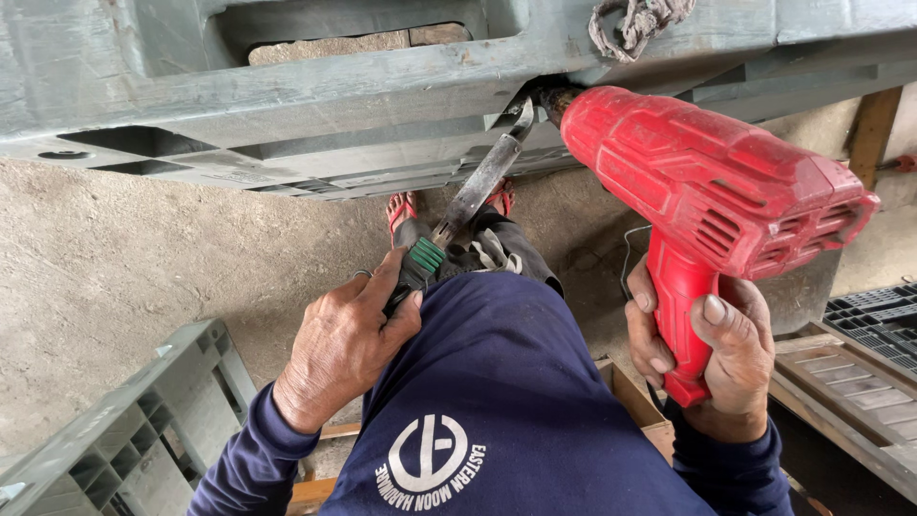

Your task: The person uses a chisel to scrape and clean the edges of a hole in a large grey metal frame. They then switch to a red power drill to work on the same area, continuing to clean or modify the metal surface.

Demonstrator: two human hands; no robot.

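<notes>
A: Which step is this?

B: Heat and press, by the look of it. The right hand (702, 358) is clenched round the grip of a red heat gun (712, 182), thumb up along the handle. Its nozzle points at the lower edge of a grey plastic pallet (287, 105) that stands across the top of the view.

A: And the other hand?

B: The left hand (344, 344) is closed on the green-and-black handle of a flat metal blade tool (478, 186). The blade tip sits against the pallet edge, just beside the nozzle. Whether it is a scraper or a worn screwdriver, I cannot tell.

A: So where is the work itself?

B: At that one spot where tip and nozzle meet, under a frayed knot of rope (635, 24) hanging from the pallet.

A: What does the next move call for?

B: My reading: keep the nozzle close and steady, and work the blade firmly along the softened plastic. Small wrist motion, not arm swing.

A: Pose?

B: Both forearms in dark blue sleeves reach forward and up past the knee. Left wrist cocked so the blade angles up to the right; right wrist holds the gun tilted up to the left. Sandalled feet (406, 210) show below on the dirt floor (115, 248).
</notes>
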